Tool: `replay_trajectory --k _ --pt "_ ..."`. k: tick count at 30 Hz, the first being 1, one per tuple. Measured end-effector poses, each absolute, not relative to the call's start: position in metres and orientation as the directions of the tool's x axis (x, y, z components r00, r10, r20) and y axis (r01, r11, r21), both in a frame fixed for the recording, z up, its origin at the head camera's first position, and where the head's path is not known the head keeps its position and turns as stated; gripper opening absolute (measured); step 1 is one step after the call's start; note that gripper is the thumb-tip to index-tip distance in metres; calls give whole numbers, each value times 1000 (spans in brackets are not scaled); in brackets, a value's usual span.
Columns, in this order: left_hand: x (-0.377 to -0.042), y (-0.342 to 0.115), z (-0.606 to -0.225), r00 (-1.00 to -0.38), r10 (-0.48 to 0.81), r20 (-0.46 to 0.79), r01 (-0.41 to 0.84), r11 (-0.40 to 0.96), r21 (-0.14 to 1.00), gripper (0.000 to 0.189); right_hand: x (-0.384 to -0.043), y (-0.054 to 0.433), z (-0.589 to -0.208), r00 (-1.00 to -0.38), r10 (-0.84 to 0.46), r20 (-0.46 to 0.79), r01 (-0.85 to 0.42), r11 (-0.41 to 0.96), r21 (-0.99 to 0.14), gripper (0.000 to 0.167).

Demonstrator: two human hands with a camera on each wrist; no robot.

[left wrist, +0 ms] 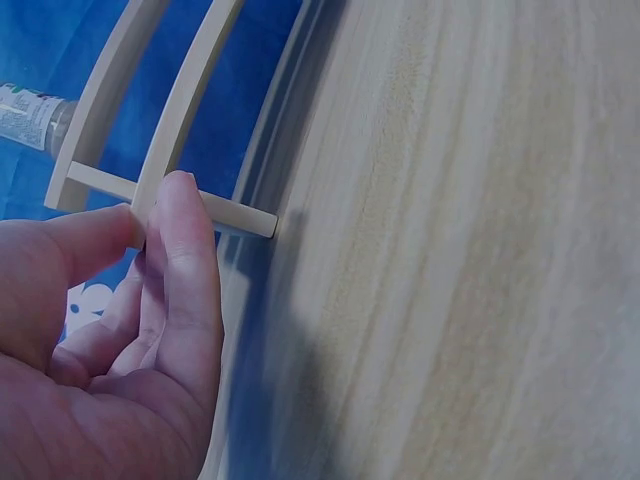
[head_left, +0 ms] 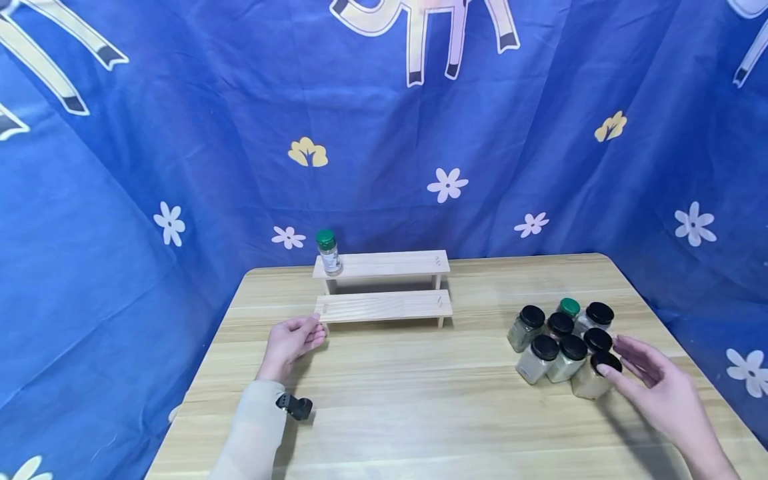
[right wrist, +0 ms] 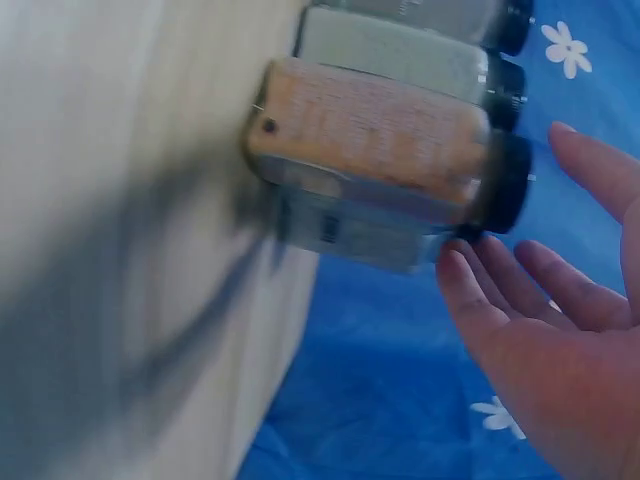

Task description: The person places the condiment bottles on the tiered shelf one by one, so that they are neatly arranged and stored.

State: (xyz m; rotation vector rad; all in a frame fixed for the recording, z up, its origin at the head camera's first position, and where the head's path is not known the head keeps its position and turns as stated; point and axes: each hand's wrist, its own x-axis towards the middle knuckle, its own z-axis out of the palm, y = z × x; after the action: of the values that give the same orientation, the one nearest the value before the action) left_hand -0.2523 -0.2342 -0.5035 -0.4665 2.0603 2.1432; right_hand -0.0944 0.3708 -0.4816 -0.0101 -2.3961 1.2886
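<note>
A two-tier pale wooden shelf rack (head_left: 384,305) stands at the back of the table. My left hand (head_left: 295,339) pinches the left end of its lower board between thumb and fingers, as the board (left wrist: 178,120) in the left wrist view shows. On the upper tier's left end stands a green-capped jar (head_left: 330,257). At the right, my right hand (head_left: 660,383) reaches beside the nearest black-lidded jar (head_left: 591,382), thumb and fingers spread around its lid side. In the right wrist view this jar (right wrist: 370,140) has orange-tan contents, and the fingers are apart from each other near its cap.
Several other square jars with black lids (head_left: 545,348) stand in a tight cluster at the right, with one green-lidded jar (head_left: 569,307) at the back. A blue patterned cloth (head_left: 384,167) hangs behind and around the wooden table (head_left: 420,413).
</note>
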Motion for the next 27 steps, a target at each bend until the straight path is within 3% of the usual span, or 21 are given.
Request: replay_trajectory --k 6,14,19,27 --pt "-253 -234 -504 -943 -121 -312 -307 -55 950 33 -90 370 -500 -942 250 222 -67 509 -858 64" --pt "-253 -235 -504 -943 -119 -311 -305 -66 950 34 -85 373 -515 -973 201 113 -16 430 -903 41" --pt "-251 -234 -504 -943 -120 -309 -303 -66 951 35 -85 375 -519 -975 189 114 -8 482 -876 40" --pt "-250 -234 -501 -943 -113 -313 -307 -66 949 38 -83 376 -518 -975 192 111 21 580 -815 53"
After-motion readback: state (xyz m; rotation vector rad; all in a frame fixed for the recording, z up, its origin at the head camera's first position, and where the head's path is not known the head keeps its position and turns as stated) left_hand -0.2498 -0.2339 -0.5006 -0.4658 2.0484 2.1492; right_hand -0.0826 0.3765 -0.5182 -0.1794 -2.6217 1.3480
